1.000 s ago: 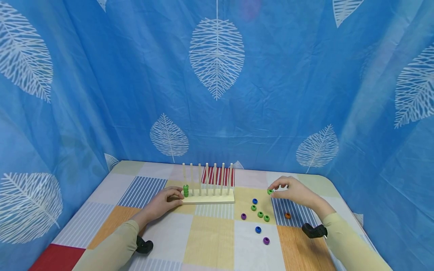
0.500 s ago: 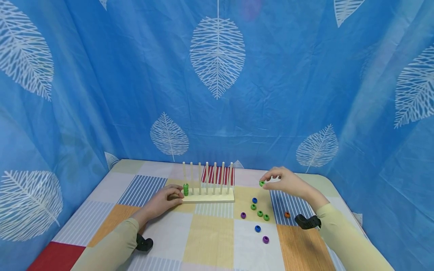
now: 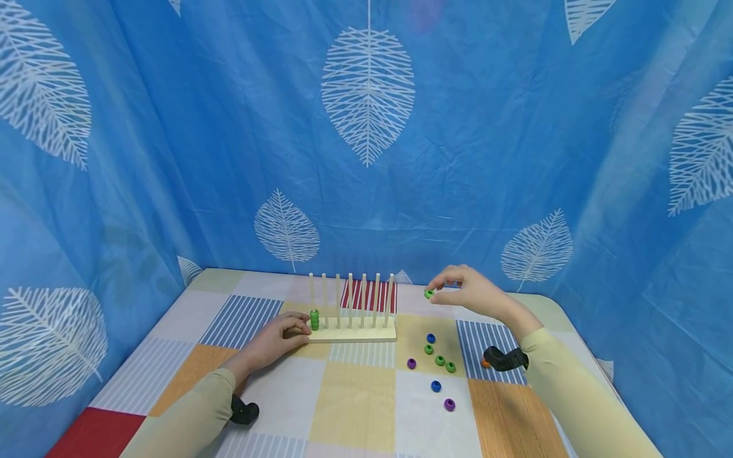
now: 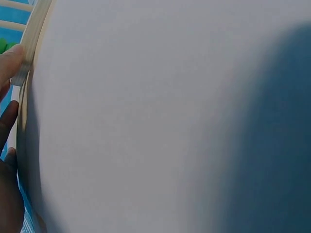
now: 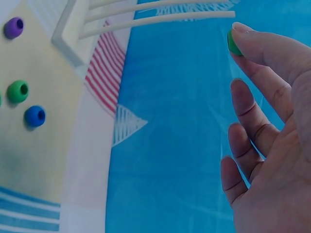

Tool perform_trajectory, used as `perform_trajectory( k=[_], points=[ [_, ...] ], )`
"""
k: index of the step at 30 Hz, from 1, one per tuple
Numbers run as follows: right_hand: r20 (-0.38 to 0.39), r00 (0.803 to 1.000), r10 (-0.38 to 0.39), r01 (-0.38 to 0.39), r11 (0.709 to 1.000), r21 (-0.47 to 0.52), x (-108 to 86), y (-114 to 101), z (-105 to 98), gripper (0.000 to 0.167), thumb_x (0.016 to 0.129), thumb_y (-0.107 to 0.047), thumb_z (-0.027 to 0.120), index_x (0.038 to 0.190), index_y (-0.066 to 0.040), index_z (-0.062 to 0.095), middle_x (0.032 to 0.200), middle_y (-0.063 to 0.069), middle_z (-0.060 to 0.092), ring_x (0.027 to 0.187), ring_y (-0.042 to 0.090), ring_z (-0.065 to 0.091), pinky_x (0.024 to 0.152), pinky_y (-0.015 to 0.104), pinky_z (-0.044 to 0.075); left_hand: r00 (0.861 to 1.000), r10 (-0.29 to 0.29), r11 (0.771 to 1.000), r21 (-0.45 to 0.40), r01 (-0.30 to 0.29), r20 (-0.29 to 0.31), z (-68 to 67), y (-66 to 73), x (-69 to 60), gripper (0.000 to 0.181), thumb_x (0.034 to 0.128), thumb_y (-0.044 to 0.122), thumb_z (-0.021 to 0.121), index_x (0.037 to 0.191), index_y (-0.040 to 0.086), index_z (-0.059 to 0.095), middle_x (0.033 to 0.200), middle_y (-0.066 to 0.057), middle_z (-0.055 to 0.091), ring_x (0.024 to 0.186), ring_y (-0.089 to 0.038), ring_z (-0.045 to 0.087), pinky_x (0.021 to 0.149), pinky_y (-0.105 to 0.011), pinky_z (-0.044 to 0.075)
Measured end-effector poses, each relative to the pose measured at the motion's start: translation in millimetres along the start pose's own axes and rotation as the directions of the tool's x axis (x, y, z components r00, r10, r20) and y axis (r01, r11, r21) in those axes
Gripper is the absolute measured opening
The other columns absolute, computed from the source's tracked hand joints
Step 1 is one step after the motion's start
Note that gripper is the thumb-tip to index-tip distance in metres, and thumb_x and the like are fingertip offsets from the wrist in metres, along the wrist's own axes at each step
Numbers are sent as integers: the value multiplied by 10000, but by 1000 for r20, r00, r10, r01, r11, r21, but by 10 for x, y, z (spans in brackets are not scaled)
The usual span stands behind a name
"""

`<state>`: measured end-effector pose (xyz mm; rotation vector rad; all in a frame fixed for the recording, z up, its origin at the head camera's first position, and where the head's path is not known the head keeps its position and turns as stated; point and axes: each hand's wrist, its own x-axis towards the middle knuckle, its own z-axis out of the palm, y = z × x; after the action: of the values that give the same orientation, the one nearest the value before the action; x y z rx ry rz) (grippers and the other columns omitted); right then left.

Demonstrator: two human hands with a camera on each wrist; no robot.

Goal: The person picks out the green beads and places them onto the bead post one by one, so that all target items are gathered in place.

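Note:
A pale wooden peg board (image 3: 361, 335) with several upright pegs stands toward the back of the table. Green beads (image 3: 314, 320) are stacked on its leftmost peg. My left hand (image 3: 277, 340) grips the board's left end, thumb at the front of the base; in the left wrist view the thumb (image 4: 10, 63) presses on the wood near the green beads. Raised above the table, right of the board, my right hand (image 3: 472, 292) pinches a green bead (image 5: 233, 43) between thumb and index finger. Its other fingers are loosely bent and hold nothing.
Loose beads lie right of the board: several green (image 3: 439, 360), two blue (image 3: 436, 386), two purple (image 3: 449, 404). An orange bead (image 3: 485, 362) is partly hidden behind the black right wrist camera (image 3: 505, 359). A blue leaf-print curtain (image 3: 366, 191) encloses the patchwork-covered table (image 3: 355, 407).
My right hand has moved left and up with the green bead, toward the peg board. My left hand stays at the board's left end.

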<state>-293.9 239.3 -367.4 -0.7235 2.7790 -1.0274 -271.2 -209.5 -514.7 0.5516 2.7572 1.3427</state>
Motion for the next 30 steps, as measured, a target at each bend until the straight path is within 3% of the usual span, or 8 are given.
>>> perform_trajectory(
  k=[18, 30],
  points=[
    [21, 997, -74, 73, 997, 26, 310, -317, 10, 288, 916, -433, 770, 1146, -263, 739, 1190, 0, 661, 1166, 226, 490, 990, 517, 416, 1000, 1, 1000, 8, -1, -5, 9, -9, -1, 58, 964, 203, 741, 1013, 231, 728, 1420, -71, 572, 1367, -358, 475, 1148, -547, 364],
    [50, 993, -108, 105, 992, 67, 520, -538, 56, 285, 911, -445, 773, 1146, -284, 748, 1208, -6, 653, 1124, 245, 524, 901, 457, 481, 1000, -4, 1000, 3, 4, -6, 4, -4, -2, 49, 970, 201, 733, 1011, 228, 727, 1425, -73, 569, 1373, -359, 469, 1150, -549, 361]
  ],
)
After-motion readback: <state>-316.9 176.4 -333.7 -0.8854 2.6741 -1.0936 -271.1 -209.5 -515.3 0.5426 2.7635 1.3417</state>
